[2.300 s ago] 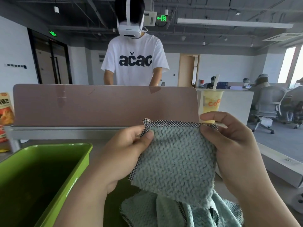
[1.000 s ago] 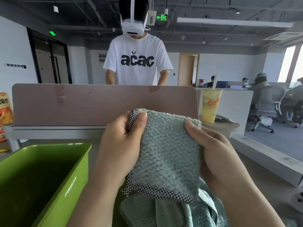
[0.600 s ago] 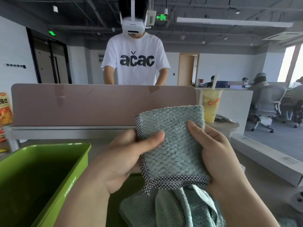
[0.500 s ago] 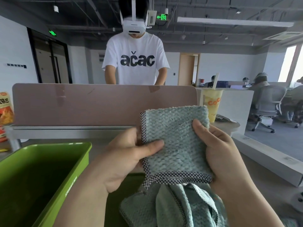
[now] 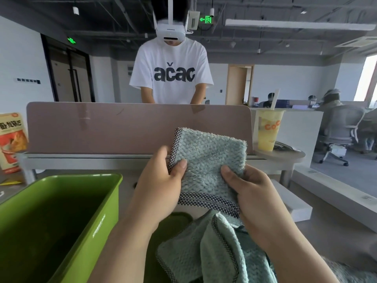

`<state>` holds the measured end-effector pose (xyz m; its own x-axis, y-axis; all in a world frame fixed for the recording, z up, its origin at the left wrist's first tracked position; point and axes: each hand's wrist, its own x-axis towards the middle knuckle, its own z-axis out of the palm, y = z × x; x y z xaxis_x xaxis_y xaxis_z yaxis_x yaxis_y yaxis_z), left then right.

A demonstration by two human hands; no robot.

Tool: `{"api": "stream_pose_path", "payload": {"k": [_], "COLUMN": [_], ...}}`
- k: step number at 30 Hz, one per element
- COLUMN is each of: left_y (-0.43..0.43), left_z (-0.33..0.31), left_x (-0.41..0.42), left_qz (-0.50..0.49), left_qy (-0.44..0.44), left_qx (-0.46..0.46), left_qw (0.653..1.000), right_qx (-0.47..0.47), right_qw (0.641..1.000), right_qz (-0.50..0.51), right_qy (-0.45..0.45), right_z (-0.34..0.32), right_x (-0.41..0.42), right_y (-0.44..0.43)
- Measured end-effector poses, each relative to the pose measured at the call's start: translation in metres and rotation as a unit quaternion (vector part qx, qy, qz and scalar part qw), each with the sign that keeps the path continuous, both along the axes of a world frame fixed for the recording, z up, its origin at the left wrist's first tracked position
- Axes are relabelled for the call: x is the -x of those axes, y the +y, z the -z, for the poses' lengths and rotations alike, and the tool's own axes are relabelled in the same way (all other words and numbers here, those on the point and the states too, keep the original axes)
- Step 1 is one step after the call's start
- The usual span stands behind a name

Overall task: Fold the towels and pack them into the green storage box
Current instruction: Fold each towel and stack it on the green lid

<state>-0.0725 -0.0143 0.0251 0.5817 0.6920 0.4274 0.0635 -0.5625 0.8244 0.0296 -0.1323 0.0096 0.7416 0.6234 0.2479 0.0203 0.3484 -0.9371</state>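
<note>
**A:** From the head camera, what were the hands doing?

**B:** They held a folded towel [image 5: 208, 160] up in the air, near the middle of the view. It was pale blue-green with a checked border. The left hand [image 5: 161, 186] gripped its nine o'clock edge, with the thumb pressed on the front and the other fingers tucked behind.

**A:** And the right hand [image 5: 257, 199]?

**B:** It held the four o'clock side the same way. The thumb lay on the front and the fingers were hidden behind the cloth. Both sets of fingers were closed on that towel, neither spread wide.

**A:** Where was the green storage box [image 5: 98, 227]?

**B:** It stood open-topped on the table [image 5: 127, 180], at eight o'clock from the towel. Its inside was dark, and I couldn't tell whether anything lay in it.

**A:** Were there more towels?

**B:** A crumpled heap of towels [image 5: 204, 252] in the same colour and border lay at six o'clock. It was just below the held one and beside the box's right wall.

**A:** What was beyond the hands?

**B:** A pinkish divider panel [image 5: 132, 127] stood at twelve o'clock. A person in a white T-shirt [image 5: 171, 78] and headset stood behind it. A yellow drink cup [image 5: 268, 131] with a straw was at two o'clock. An orange snack packet [image 5: 11, 139] sat at nine o'clock, by the frame's edge.
</note>
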Motion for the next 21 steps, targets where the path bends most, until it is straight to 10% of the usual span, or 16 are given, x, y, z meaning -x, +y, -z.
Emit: {"api": "stream_pose_path", "payload": {"k": [21], "left_y": [0.030], "left_z": [0.151], "left_x": [0.071], "left_qz": [-0.100], "left_qy": [0.122], "left_qx": [0.126], "left_qw": [0.979], "right_qx": [0.292], "right_qw": [0.956], "right_qz": [0.011], "right_qy": [-0.008], "right_z": [0.129], "right_x": [0.056], "right_y": [0.056]}}
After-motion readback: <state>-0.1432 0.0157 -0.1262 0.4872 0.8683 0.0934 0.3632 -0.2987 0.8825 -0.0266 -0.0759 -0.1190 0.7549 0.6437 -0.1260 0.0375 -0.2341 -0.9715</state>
